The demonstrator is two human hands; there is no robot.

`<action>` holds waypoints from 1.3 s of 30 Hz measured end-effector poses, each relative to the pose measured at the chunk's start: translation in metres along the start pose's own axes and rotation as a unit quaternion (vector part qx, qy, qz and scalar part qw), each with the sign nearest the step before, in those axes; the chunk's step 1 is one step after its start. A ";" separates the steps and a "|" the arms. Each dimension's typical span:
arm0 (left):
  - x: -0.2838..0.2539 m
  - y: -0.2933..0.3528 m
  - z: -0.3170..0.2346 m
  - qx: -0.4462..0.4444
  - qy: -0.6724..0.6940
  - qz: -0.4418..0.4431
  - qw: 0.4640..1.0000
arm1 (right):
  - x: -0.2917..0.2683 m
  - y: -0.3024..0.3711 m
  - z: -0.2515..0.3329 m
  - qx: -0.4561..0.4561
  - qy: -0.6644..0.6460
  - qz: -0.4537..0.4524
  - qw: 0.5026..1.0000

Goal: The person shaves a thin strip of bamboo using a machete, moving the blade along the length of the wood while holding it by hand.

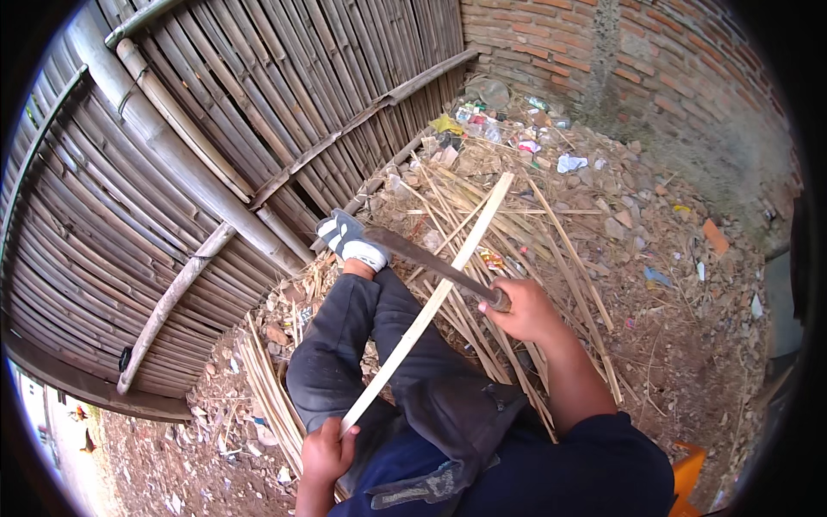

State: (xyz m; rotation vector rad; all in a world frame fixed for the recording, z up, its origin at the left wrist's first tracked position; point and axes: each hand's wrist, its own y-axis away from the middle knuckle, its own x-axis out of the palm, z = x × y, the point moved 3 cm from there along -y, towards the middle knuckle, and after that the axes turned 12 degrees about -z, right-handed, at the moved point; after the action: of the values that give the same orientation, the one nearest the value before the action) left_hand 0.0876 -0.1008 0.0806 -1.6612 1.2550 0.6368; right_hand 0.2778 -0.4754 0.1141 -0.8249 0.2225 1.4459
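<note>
My left hand grips the near end of a long pale bamboo strip that runs up and away to the right over my legs. My right hand holds the handle of a long dark blade, which lies across the strip and points toward my left foot. My foot in a grey and white shoe rests near the blade's tip. My legs in dark trousers are stretched out under the strip.
A woven bamboo fence stands at the left. A brick wall closes the back right. Split bamboo strips and shavings litter the dirt ahead, more strips lie at my left. Litter piles in the corner. An orange object sits lower right.
</note>
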 end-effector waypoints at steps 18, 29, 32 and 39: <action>0.007 -0.006 -0.011 0.007 0.040 -0.011 0.999 | 0.000 -0.003 0.020 -0.100 -0.030 -0.013 0.994; -0.015 -0.003 0.012 0.013 0.037 0.004 0.999 | -0.036 -0.023 0.003 0.011 0.003 -0.084 0.996; -0.009 -0.004 0.005 0.008 0.043 0.005 0.999 | -0.023 -0.016 0.018 -0.019 -0.017 -0.034 0.999; 0.010 -0.013 -0.005 0.009 0.054 0.003 0.998 | 0.016 0.006 0.024 -0.118 -0.010 0.101 0.988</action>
State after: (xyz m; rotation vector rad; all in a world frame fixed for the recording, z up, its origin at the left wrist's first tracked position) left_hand 0.1028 -0.1091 0.0794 -1.6956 1.3390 0.5433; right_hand 0.2669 -0.4487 0.1193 -1.0022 0.1234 1.6925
